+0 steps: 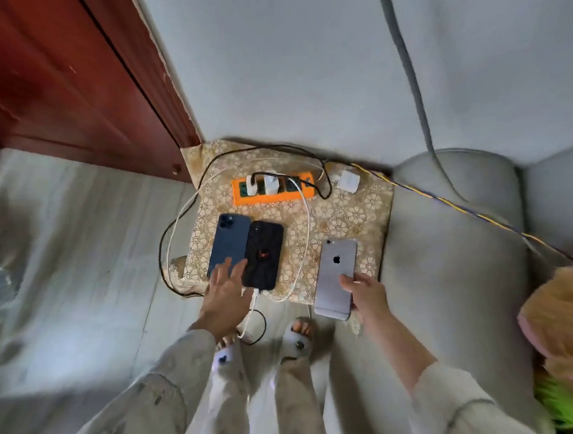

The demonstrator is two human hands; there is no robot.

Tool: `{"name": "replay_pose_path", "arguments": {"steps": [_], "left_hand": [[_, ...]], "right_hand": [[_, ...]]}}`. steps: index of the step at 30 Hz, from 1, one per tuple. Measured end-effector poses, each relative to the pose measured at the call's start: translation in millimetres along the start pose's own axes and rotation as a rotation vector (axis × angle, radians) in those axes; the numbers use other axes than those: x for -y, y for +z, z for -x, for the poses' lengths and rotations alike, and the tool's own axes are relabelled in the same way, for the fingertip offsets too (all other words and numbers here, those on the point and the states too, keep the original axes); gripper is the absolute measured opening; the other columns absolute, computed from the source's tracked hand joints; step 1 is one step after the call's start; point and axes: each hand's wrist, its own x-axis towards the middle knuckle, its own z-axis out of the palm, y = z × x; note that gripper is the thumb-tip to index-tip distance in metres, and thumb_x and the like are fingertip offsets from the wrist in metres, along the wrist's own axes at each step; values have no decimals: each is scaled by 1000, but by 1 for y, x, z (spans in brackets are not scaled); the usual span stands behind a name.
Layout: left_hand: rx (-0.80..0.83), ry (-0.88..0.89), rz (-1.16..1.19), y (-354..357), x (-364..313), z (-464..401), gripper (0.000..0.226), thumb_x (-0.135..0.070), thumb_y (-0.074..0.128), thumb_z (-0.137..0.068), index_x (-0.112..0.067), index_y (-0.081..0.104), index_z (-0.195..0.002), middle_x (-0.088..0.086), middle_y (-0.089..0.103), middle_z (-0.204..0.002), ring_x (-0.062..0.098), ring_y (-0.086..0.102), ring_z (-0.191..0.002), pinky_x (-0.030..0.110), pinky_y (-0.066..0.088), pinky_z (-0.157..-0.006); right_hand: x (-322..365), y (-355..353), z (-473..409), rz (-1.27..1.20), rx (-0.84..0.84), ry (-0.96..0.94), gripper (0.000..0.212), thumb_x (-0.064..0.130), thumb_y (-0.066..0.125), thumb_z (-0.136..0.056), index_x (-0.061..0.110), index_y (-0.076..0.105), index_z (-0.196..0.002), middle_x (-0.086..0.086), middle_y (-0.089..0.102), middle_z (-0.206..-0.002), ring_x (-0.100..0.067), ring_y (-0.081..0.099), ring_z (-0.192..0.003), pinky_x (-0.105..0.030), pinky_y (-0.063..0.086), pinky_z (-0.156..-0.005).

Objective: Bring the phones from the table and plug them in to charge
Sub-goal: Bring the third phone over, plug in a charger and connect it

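Note:
Three phones lie face down on a small stand with a floral cloth (351, 213). A blue phone (228, 239) is on the left, partly under a black phone (264, 254) that has a white cable (304, 235) plugged into its near end. My left hand (224, 296) reaches with spread fingers over the near ends of these two. A silver phone (336, 274) hangs over the stand's near right edge, and my right hand (365, 294) grips it at its lower right side. An orange power strip (274, 197) with white chargers sits at the back.
A loose white adapter (347, 180) lies right of the strip. Black and white cables loop off the stand's left side to the floor. A grey sofa arm (452, 241) is on the right, a red-brown door (72, 78) on the left. My slippered feet stand just below the stand.

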Motion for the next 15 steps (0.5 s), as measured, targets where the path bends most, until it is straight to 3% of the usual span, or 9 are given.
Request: {"name": "replay_pose_path", "arguments": {"steps": [1,3,6,11,13,15], "left_hand": [[16,-15,-41,7,3,-13,63,-27,46,-92,-22,13,-145,10,2,-156,31,-1,-144,49,12,-116],[21,-6,-146,20,9,-38,71,-35,47,-92,-27,2,-146,9,-11,-156,32,-12,-143,56,8,-114],[-1,21,-254,30,16,-68,89,-46,54,-86,-30,-12,-144,7,-20,-155,33,-18,-141,60,6,-112],[-10,-92,-256,40,18,-89,112,-59,64,-70,-30,-16,-143,9,-25,-153,35,-16,-142,61,13,-110],[1,-123,-308,44,17,-90,115,-59,64,-70,-28,-20,-142,11,-28,-151,35,-17,-141,59,14,-113],[27,-157,-334,46,12,-92,116,-56,63,-72,-24,-24,-141,15,-30,-150,38,-18,-140,57,12,-114]], "right_hand": [[-5,6,-15,32,16,2,2,3,60,-85,4,61,-86,-26,61,-104,-29,56,-87,-33,41,-69],[-15,17,-46,71,42,-3,9,4,59,-85,10,62,-80,-17,60,-93,-25,54,-82,-30,41,-63],[-23,35,-75,75,82,7,8,5,58,-86,10,63,-90,-12,62,-92,-26,57,-82,-36,46,-72],[-24,51,-97,180,105,-53,11,8,60,-85,13,65,-77,-18,65,-88,-28,59,-78,-52,51,-78],[-24,52,-101,346,51,-167,11,13,62,-83,7,68,-75,-18,68,-82,-27,61,-76,-47,51,-75],[-23,50,-105,589,21,-328,22,19,60,-84,11,64,-64,-5,63,-65,-21,58,-62,-33,48,-60]]}}
